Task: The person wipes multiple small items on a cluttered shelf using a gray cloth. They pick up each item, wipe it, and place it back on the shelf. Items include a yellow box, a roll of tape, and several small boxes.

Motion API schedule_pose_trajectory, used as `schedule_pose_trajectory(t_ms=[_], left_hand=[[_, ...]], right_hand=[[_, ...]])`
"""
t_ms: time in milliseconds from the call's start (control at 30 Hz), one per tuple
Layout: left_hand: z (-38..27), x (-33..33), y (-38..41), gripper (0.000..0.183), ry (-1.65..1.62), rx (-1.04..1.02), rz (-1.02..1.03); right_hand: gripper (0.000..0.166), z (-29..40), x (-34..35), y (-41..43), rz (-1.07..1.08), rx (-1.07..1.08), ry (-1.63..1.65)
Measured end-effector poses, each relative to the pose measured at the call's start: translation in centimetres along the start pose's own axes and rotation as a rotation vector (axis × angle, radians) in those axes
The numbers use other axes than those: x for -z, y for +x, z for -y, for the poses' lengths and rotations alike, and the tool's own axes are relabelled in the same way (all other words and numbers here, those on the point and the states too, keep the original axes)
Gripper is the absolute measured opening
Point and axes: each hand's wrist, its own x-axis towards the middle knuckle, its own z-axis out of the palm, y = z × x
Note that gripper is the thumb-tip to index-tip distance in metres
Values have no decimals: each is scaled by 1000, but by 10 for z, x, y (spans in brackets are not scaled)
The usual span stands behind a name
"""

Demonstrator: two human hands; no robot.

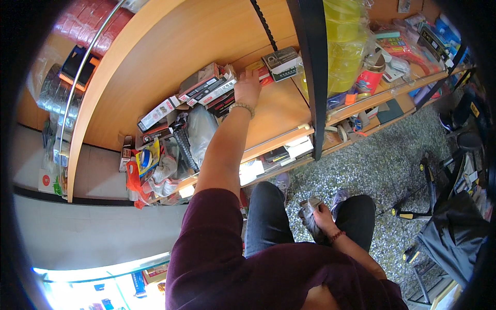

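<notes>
My left hand (248, 88), with a beaded bracelet at the wrist, reaches onto a wooden shelf (281, 104). Its fingers are at a row of small cartons, beside a white-and-black box (217, 91) and a red-and-yellow box (262, 73). The fingertips are partly hidden, so whether they grip a box cannot be made out. A dark grey printed box (282, 64) sits just right of that hand. Low in front of my body, my right hand (324, 217) holds a crumpled grey cloth (310, 213) above the speckled floor, between my knees.
A black upright post (313, 77) divides the shelves. Beyond it stand yellow tape rolls (345, 46) in plastic wrap and a red tin (370, 79). Bagged goods and a red plastic bag (135, 184) crowd the shelf's left end. A folding-framed black cover (453, 236) stands at right.
</notes>
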Motion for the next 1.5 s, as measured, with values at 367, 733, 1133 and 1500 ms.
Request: schedule_pose_trajectory(t_ms=[367, 733, 1133, 1500], left_hand=[[-2, -13, 0, 29, 27, -24, -71], [5, -27, 3, 20, 74, -45, -159], [4, -22, 8, 10, -33, -50, -36], [-13, 25, -70, 14, -191, -347, -95]], right_hand=[[28, -23, -5, 5, 30, -116, 114], [29, -19, -4, 6, -7, -3, -13], [26, -7, -4, 3, 4, -103, 47], [28, -24, -3, 8, -37, -18, -34]])
